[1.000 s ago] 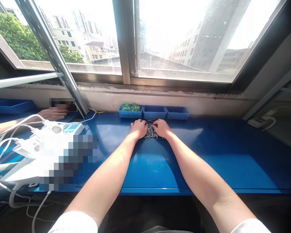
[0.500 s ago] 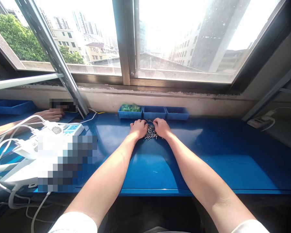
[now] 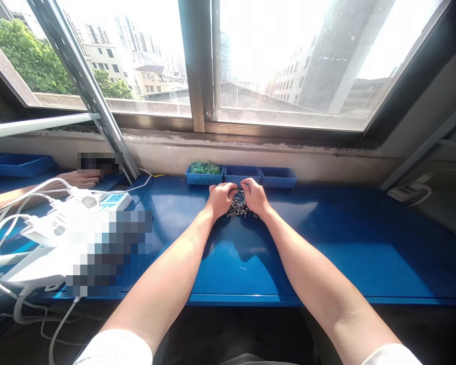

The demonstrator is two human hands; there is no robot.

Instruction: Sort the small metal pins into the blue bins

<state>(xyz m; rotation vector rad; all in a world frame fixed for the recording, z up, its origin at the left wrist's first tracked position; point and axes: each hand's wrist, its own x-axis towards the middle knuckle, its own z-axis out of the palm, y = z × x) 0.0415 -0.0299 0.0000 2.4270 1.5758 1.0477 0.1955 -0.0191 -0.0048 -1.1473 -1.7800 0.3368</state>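
A loose pile of small metal parts (image 3: 236,209) lies on the blue table (image 3: 235,274), between and just below my two hands. My left hand (image 3: 221,198) is closed at the pile's upper left, fingertips pinched on a small dark piece. Facing it from the right, my right hand (image 3: 255,196) is also closed, its fingertips at the same dark piece. The piece is too small to make out. Behind my hands stand three blue bins: the left bin (image 3: 204,178) holds green bagged items, with the middle bin (image 3: 241,174) and right bin (image 3: 278,177) beside it.
White power strips (image 3: 41,258) with plugs and cables cover the table's left side. Beyond them another person's hand (image 3: 81,179) rests near a blue tray (image 3: 21,166). A metal shelf post (image 3: 95,106) rises at left. A socket (image 3: 403,191) sits at far right.
Both hands have lifted slightly off the pile, and their fingertips have come closer together around a small dark piece. The camera view has shifted a little.
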